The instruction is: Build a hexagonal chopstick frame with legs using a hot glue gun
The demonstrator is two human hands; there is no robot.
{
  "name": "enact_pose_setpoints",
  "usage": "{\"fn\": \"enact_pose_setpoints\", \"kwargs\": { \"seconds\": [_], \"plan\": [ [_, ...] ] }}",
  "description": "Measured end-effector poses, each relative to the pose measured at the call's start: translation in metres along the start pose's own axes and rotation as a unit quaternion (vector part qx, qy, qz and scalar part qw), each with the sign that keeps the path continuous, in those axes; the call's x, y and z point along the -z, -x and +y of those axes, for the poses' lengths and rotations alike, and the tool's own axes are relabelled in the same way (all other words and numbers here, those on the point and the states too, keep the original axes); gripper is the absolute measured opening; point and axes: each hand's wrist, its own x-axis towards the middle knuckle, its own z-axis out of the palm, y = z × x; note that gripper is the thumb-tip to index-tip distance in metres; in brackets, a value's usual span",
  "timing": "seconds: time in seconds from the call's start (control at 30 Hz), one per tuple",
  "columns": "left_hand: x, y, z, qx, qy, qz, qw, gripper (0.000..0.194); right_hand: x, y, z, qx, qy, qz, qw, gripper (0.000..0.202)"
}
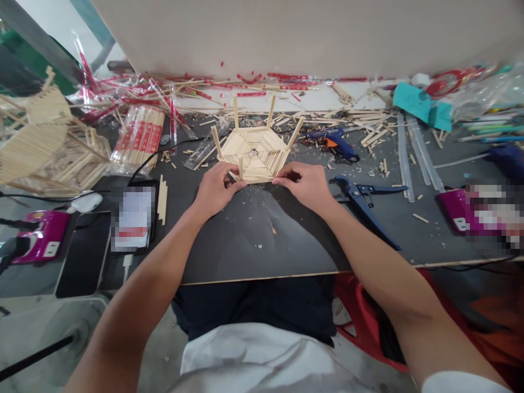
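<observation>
A hexagonal base made of wooden sticks (pixel 258 170) lies on the dark tabletop in front of me, with several short stick posts standing up at its corners. My left hand (pixel 218 188) pinches its near left corner, thumb and fingers close by a post. At the near right corner, the fingertips of my right hand (pixel 305 183) are closed on the base's front edge. Whether a separate loose stick lies between the fingertips is too small to tell. A blue glue gun (pixel 338 143) rests behind my right hand, and a blue pipe cutter (pixel 364 204) lies beside that forearm.
Wrapped chopsticks (pixel 138 134), a phone with a lit screen (pixel 133 218) and a dark phone (pixel 84 251) are on the left, near a larger stick structure (pixel 33 142). Stick offcuts and red wrappers litter the back. Clear glue sticks (pixel 405 158) and a purple power strip (pixel 454 210) lie right.
</observation>
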Motion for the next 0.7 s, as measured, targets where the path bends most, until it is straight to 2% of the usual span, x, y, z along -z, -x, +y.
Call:
{"fn": "enact_pose_setpoints", "kwargs": {
  "seconds": [0.3,0.7],
  "plan": [
    [-0.0010,-0.0017,-0.0016,-0.015,-0.026,0.002,1.000,0.013,-0.0036,0.0006,0.0051,-0.033,-0.017,0.021,0.999,0.035],
    [-0.0020,-0.0025,-0.0023,-0.013,-0.048,0.002,0.999,0.009,-0.0087,-0.0011,0.0051,-0.060,-0.032,0.031,0.997,0.047]
  ]
}}
